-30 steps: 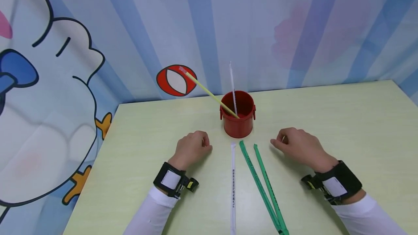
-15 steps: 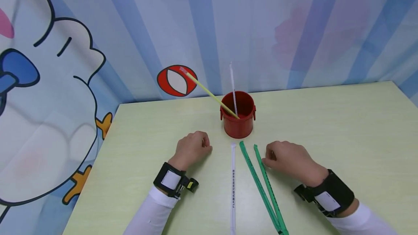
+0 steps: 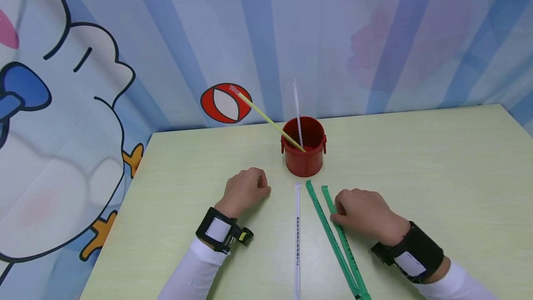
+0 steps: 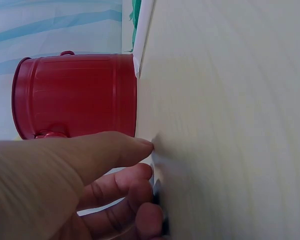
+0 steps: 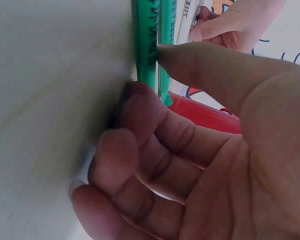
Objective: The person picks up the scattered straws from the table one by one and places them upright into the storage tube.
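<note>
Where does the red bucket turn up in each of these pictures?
Head: the red bucket stands just right of centre.
Left wrist: upper left, appearing turned on its side.
Right wrist: right of centre, partly hidden by the right hand.
Shared landmark: the left hand, below and slightly left of centre (head), lower left (left wrist), top right (right wrist).

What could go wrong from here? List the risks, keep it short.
The right hand touches the right green straw, whose near end appears to lie against the left green straw; lifting one might drag the other. The yellow straw leans far out over the rim of the red bucket, so a bump could tip it out.
</note>
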Demonstrator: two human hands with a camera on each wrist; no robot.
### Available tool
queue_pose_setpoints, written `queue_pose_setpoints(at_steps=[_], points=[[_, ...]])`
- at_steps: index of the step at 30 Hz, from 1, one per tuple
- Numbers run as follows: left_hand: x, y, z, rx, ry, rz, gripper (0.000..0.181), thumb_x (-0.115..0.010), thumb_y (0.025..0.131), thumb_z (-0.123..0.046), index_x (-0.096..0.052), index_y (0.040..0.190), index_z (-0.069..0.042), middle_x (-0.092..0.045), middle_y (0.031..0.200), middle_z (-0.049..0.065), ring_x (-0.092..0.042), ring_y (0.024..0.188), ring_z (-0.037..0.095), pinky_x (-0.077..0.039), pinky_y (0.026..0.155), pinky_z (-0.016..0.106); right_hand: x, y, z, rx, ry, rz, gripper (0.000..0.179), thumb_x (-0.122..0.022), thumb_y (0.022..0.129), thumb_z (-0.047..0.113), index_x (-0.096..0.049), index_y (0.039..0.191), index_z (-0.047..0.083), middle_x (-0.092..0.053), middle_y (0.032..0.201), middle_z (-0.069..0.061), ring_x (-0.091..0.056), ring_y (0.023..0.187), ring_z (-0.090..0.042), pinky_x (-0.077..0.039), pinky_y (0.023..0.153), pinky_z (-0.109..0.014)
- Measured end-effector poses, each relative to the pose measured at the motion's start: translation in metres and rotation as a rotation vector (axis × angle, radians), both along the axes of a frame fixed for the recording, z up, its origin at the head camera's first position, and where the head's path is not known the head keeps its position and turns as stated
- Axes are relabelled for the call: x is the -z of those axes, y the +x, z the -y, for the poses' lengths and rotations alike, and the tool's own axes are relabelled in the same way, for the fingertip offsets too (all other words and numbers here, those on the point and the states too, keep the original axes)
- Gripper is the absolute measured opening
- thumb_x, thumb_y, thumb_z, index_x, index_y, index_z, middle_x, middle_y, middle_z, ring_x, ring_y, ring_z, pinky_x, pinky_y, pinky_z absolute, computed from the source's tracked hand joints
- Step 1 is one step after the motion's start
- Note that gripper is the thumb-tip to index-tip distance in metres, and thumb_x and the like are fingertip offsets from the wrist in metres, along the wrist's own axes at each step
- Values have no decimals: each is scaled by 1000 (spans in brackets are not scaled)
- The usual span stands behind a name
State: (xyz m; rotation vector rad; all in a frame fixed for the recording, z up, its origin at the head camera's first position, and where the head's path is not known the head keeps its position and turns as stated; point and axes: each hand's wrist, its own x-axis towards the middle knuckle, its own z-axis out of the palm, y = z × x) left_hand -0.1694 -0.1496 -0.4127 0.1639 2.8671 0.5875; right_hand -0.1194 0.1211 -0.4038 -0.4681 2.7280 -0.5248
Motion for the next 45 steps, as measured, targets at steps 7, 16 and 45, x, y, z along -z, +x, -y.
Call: queue_pose_setpoints(at_steps=[7, 16, 45], points=[[0, 1, 0, 8, 0, -9, 17, -73, 91, -21, -65, 78, -14, -59, 68, 0, -54, 66, 17, -38, 58, 28, 1, 1, 0, -3, 6, 5, 28, -77, 88, 22, -59, 67, 14, -45, 56, 2, -46, 55, -14, -31, 54, -28], [0, 2, 1, 4, 5, -10, 17, -73, 91, -20, -65, 78, -14, -59, 69, 0, -54, 66, 17, -38, 58, 28, 1, 1, 0, -16, -1, -13, 29, -73, 87, 16, -55, 64, 13, -41, 54, 3, -42, 52, -13, -28, 51, -27], [0, 2, 3, 25, -5, -38, 18, -73, 91, -20, -64, 76, -15, -58, 67, -1, -54, 64, 15, -37, 57, 28, -10, -4, -8, -4, -57, -98, 30, -67, 87, 13, -53, 60, 15, -39, 53, 4, -42, 52, -12, -30, 51, -27]])
